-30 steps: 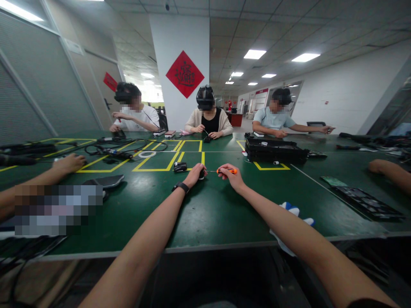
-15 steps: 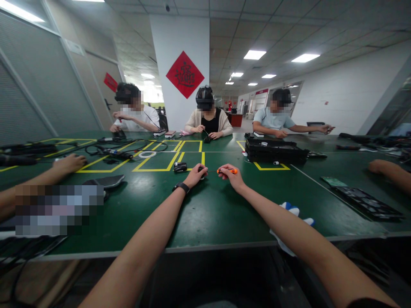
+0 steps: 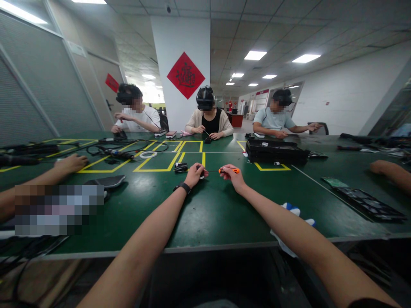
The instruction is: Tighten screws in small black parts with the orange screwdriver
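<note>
In my right hand (image 3: 234,176) is a screwdriver (image 3: 236,170) with an orange and black handle, its thin shaft pointing left. My left hand (image 3: 194,174) is closed around a small dark part (image 3: 201,170), mostly hidden by my fingers, with a light edge below. The shaft reaches toward this part; whether its tip touches is too small to tell. A small black object (image 3: 180,167) lies on the green table (image 3: 218,214) just left of my left hand.
A large black housing (image 3: 276,150) stands beyond my right hand. Blue and white gloves (image 3: 290,208) lie by my right forearm. Circuit boards (image 3: 366,201) are at right, cables (image 3: 125,149) and a white ring (image 3: 148,155) at left. Several people sit around; a neighbour's hand (image 3: 72,163) rests at left.
My hands and the screwdriver stay almost in place, with only a slight shift of the view. The far-right person's outstretched hand has moved a little left.
</note>
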A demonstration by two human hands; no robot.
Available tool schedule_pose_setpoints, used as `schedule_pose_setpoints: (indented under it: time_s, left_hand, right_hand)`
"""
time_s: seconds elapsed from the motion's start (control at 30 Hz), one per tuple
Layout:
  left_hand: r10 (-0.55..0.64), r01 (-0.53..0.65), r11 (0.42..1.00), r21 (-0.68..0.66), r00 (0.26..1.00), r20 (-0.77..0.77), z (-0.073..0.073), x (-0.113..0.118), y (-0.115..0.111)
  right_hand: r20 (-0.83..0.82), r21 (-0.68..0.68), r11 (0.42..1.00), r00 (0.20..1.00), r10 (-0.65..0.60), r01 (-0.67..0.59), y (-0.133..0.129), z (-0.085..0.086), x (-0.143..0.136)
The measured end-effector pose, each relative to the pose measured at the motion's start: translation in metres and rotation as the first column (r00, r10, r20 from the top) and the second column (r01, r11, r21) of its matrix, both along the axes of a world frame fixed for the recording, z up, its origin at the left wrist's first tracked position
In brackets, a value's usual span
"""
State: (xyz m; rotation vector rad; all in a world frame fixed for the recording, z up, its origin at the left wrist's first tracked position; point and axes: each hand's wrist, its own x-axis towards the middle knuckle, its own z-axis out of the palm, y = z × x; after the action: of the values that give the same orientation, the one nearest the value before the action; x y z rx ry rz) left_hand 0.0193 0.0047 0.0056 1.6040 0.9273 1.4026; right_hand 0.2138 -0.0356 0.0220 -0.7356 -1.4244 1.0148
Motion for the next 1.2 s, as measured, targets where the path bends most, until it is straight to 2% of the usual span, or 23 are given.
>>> schedule_pose_setpoints:
  time_s: [0.13, 0.27, 0.5, 0.73, 0.87, 1.2]
  left_hand:
    - [0.036, -0.021, 0.997, -0.072, 0.979, 0.2, 0.002, -0.003, 0.002]
    - [0.027, 0.003, 0.994, -0.105, 0.959, 0.283, 0.003, -0.003, 0.002]
    - [-0.018, 0.053, 0.99, -0.128, 0.965, 0.26, 0.002, 0.002, 0.0]
    - [-0.056, 0.089, 0.985, -0.144, 0.974, 0.219, 0.002, 0.003, -0.003]
    - [-0.059, 0.092, 0.983, -0.157, 0.977, 0.203, 0.004, 0.005, -0.007]
    - [-0.131, 0.182, 0.965, -0.19, 0.959, 0.253, 0.008, 0.006, -0.012]
  right_hand:
    - [-0.08, -0.053, 0.999, 0.997, 0.0, -0.005, 0.001, 0.002, 0.001]
    - [-0.152, -0.096, 0.994, 0.987, 0.043, -0.058, 0.0, 0.004, 0.001]
    - [-0.114, -0.147, 0.975, 0.982, 0.149, -0.165, -0.007, 0.006, -0.002]
    - [-0.064, -0.165, 0.966, 0.979, 0.193, -0.201, -0.009, 0.005, -0.003]
    - [-0.058, -0.161, 0.967, 0.98, 0.191, -0.198, -0.01, 0.006, -0.003]
    - [-0.082, -0.144, 0.975, 0.984, 0.161, -0.171, -0.007, 0.006, 0.0]
